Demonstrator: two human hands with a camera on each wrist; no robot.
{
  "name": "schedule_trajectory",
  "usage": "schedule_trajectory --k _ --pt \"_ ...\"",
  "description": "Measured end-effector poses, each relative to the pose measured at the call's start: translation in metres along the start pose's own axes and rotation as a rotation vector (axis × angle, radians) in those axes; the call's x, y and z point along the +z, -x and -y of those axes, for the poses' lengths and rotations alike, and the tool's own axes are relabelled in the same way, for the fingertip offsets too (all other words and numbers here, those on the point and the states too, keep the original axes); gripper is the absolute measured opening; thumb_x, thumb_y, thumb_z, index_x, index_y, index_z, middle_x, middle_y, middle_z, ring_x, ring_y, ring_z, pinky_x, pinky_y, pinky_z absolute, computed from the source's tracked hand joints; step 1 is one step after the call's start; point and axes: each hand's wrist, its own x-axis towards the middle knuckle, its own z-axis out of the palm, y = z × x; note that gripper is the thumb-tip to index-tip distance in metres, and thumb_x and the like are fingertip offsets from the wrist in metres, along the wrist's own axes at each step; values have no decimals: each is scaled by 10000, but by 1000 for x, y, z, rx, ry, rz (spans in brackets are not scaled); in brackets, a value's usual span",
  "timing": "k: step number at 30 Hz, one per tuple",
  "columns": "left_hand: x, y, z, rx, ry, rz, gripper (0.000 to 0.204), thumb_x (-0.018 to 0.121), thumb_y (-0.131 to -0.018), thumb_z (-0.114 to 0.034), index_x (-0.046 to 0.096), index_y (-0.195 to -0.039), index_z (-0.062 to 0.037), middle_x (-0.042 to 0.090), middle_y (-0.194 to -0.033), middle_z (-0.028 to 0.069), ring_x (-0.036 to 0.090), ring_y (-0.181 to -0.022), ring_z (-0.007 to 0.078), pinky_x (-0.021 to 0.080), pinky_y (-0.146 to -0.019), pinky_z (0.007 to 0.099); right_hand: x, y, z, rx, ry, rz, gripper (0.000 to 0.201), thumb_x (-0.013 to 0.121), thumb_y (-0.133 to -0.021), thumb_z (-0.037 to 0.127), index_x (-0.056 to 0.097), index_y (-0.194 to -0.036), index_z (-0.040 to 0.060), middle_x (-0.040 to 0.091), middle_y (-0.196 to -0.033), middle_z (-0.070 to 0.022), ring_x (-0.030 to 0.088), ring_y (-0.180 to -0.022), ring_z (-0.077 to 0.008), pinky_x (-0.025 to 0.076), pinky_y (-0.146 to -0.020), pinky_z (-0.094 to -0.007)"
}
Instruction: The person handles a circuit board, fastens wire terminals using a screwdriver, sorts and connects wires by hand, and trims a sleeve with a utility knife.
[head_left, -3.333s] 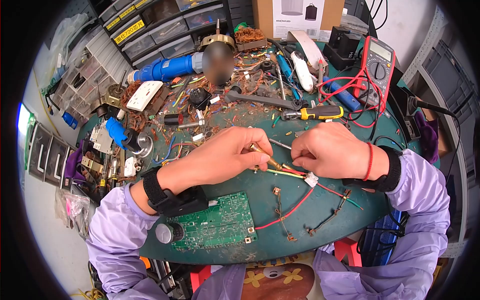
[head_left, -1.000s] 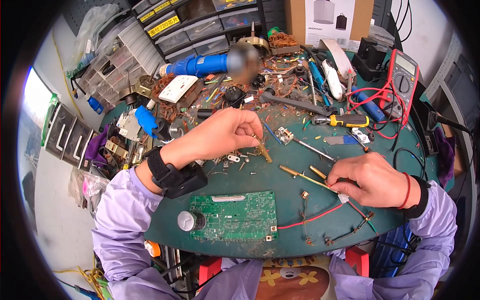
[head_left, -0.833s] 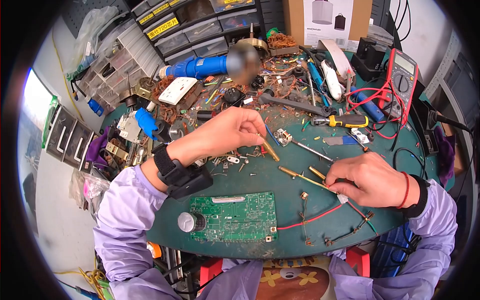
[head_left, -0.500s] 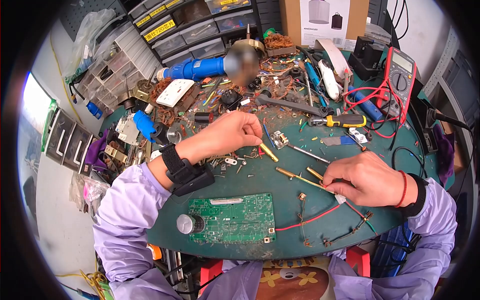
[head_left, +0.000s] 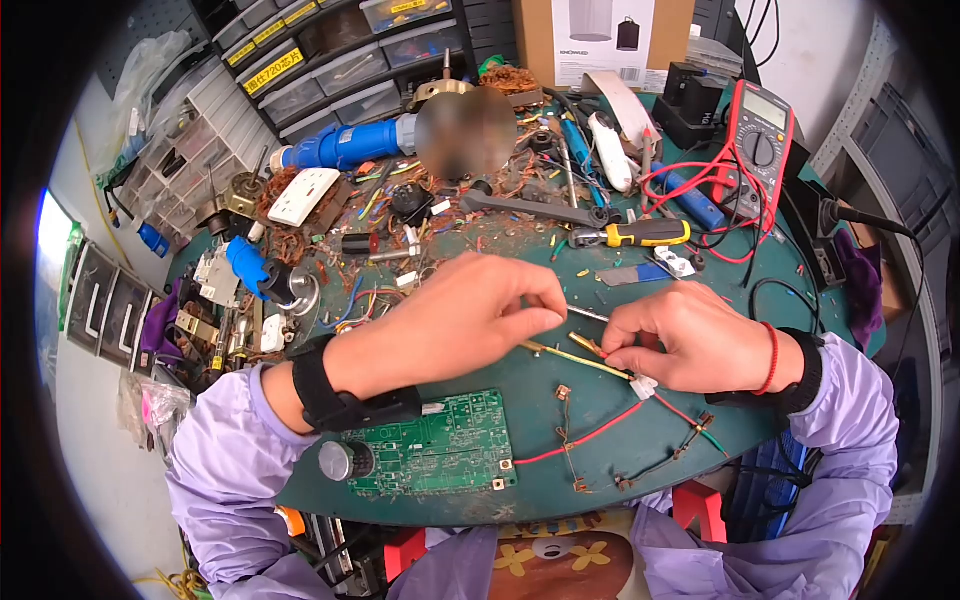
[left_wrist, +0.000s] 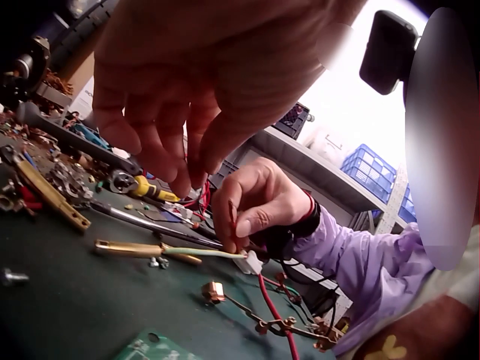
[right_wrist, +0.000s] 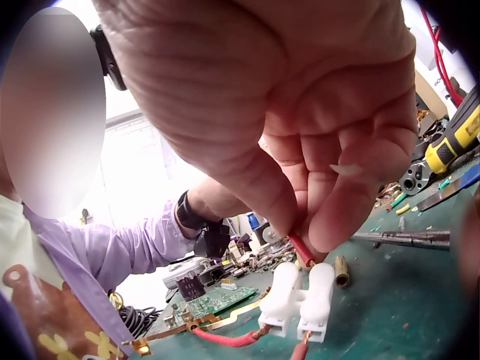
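Note:
My right hand (head_left: 690, 335) pinches a short red wire (right_wrist: 301, 250) between thumb and index finger, just above a white two-way wire connector (right_wrist: 281, 301). A yellow-green wire (left_wrist: 202, 253) runs from that connector to a slotted brass pin (left_wrist: 127, 248) on the table. Another brass pin (head_left: 584, 343) lies close by the right fingertips. My left hand (head_left: 470, 315) hovers left of the right one, fingers loosely bent, nothing visible between them. A loose brass pin (left_wrist: 56, 196) rests on the table at the left of the left wrist view.
A green circuit board (head_left: 440, 445) lies in front, with a red wire (head_left: 605, 425) leading to the connector. Right of it are thin metal strips (head_left: 665, 450). Behind the hands stand a ratchet screwdriver (head_left: 645, 233), a multimeter (head_left: 757, 145) and heaped scrap parts.
The left hand has let go of the brass pin it held and moved right, towards the right hand. The right hand keeps its pinch. The head view has shifted.

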Motion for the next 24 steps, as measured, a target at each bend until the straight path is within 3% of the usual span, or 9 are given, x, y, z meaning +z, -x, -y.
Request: schedule_trajectory --k 5,7,11,13,19,24 --pt "7 -6 -9 50 5 42 135 608 -883 -79 623 -1002 -17 656 -869 62 580 -703 132 455 -646 290 1 0 1 37 0 16 74 601 -783 106 658 -815 71 625 -637 -106 620 -612 -289 449 -561 -396" --pt "7 -7 -14 153 -88 53 165 644 -862 -112 628 -1005 -32 639 -858 61 581 -698 153 450 -635 299 2 1 0 42 -1 17 71 600 -782 105 656 -810 71 622 -631 -106 618 -608 -290 446 -557 -397" --pt "9 -12 -17 147 -114 73 172 680 -831 -128 640 -972 -38 625 -838 62 584 -705 174 446 -634 304 2 1 -1 11 4 -3 58 604 -781 108 645 -796 69 615 -618 -101 613 -601 -291 441 -548 -398" --pt "9 -13 -19 67 -105 106 146 691 -815 -110 644 -927 -29 631 -844 69 601 -733 195 453 -652 315 2 2 0 22 -7 1 54 608 -782 112 640 -792 69 612 -614 -100 612 -599 -291 441 -547 -397" --pt "12 -12 -18 133 -103 51 97 671 -809 -60 636 -886 -13 631 -840 94 625 -793 244 468 -704 344 3 1 3 42 -37 -5 56 625 -782 126 626 -776 70 610 -609 -100 609 -596 -295 437 -544 -398" --pt "15 -11 -20 86 -107 42 85 666 -804 -48 632 -874 -12 630 -835 97 625 -804 247 468 -715 346 6 1 1 23 12 -33 59 638 -780 129 633 -782 71 617 -620 -100 605 -595 -302 438 -549 -407"
